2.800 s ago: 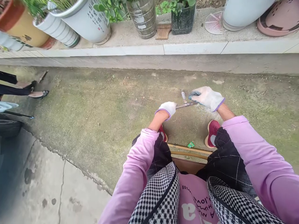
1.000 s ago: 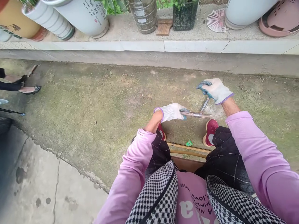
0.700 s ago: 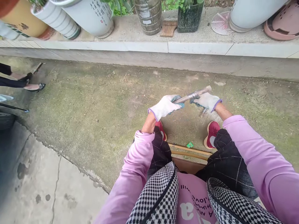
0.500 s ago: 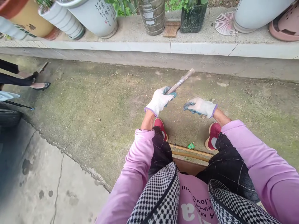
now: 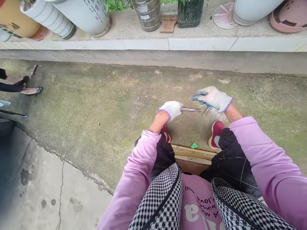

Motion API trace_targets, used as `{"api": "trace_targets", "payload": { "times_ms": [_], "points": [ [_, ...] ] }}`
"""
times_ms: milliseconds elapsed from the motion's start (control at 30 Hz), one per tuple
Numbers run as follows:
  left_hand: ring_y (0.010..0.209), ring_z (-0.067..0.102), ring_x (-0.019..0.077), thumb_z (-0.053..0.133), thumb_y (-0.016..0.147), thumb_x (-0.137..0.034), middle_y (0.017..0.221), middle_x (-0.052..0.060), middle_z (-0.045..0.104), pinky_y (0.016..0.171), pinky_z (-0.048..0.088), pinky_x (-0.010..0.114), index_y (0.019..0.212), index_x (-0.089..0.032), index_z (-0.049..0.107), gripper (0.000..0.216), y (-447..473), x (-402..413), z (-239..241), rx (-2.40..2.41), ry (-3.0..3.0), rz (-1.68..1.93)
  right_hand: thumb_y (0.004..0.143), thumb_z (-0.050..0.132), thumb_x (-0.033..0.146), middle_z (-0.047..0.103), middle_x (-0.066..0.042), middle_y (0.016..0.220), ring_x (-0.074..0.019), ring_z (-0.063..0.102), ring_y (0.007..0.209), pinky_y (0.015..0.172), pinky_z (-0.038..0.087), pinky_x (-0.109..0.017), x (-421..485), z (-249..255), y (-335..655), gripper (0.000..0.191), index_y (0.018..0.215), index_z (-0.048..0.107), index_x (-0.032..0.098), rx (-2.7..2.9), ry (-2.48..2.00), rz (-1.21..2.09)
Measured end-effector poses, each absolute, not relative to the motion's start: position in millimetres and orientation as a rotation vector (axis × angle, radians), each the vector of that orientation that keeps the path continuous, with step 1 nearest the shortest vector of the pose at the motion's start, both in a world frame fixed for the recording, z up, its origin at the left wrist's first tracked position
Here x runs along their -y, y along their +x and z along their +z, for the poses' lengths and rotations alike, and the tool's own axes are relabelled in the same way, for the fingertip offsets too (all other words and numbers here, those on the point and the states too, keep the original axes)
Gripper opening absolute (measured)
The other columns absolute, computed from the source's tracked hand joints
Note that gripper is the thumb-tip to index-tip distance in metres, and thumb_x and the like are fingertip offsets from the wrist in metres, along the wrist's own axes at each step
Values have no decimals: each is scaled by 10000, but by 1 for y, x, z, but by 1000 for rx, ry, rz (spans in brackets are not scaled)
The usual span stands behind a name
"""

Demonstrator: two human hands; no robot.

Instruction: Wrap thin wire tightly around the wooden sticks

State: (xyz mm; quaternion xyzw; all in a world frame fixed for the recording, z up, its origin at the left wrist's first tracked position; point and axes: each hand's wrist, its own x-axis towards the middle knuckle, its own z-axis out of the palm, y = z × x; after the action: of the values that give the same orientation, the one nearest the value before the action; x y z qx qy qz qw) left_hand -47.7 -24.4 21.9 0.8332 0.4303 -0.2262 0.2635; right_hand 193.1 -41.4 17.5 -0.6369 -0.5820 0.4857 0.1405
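My left hand (image 5: 171, 110), in a white glove with a blue-green coated palm, is closed round a short brown stick (image 5: 192, 109) with a shiny wire-like band. The stick points right, toward my other hand; its near end is hidden in the glove. My right hand (image 5: 212, 97), gloved the same way, is held higher, with thumb and fingers apart and bent. Just below its palm shows a small brown piece (image 5: 206, 111); whether it touches the glove or lies on the ground I cannot tell.
A concrete ledge (image 5: 203, 44) with potted plants, a wooden block (image 5: 168, 24) and a pink coil-patterned disc (image 5: 224, 16) runs along the back. Between my red shoes lies a green wrapper (image 5: 194, 145), near wooden bars (image 5: 192, 155). Another person's feet (image 5: 33, 91) stand at left.
My left hand has turned, swinging the stick from pointing up and away to pointing level to the right. My right hand has risen and opened its fingers somewhat. The view has shifted slightly.
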Motion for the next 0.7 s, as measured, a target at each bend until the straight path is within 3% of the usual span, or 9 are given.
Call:
{"api": "trace_targets", "payload": {
  "times_ms": [167, 400, 567, 700],
  "points": [
    [825, 692, 204, 757, 984, -292, 938, 30, 820, 795, 510, 290, 1144, -225, 876, 210, -44, 35, 24, -919, 2074, -262, 865, 726, 355, 707, -11, 692, -162, 579, 627, 569, 434, -260, 28, 1, 202, 202, 914, 869, 220, 1723, -1920, 1362],
    [925, 730, 201, 756, 971, -307, 1075, 46, 852, 856, 563, 262, 1264, -196, 872, 335, -67, 17, 37, -1074, 1880, 140, 873, 699, 345, 657, -25, 688, -161, 499, 531, 478, 427, -287, 41, -4, 176, 181, 909, 808, 206, 1677, -1896, 1580],
    [1090, 779, 259, 692, 1044, -315, 1209, 88, 852, 974, 580, 314, 1430, -203, 808, 419, -74, 0, 35, -1423, 2083, -47, 986, 640, 331, 664, -7, 737, -131, 531, 548, 492, 407, -249, 53, 11, 147, 296, 1111, 877, 207, 1795, -1885, 1614],
    [1213, 788, 308, 629, 1086, -326, 1305, 137, 843, 1052, 591, 376, 1485, -247, 778, 433, -70, -1, 31, -1526, 2210, -334, 1027, 623, 361, 706, -5, 768, -115, 561, 566, 533, 413, -235, 60, 25, 141, 306, 1097, 882, 215, 1873, -1868, 1591]
  ]
}}
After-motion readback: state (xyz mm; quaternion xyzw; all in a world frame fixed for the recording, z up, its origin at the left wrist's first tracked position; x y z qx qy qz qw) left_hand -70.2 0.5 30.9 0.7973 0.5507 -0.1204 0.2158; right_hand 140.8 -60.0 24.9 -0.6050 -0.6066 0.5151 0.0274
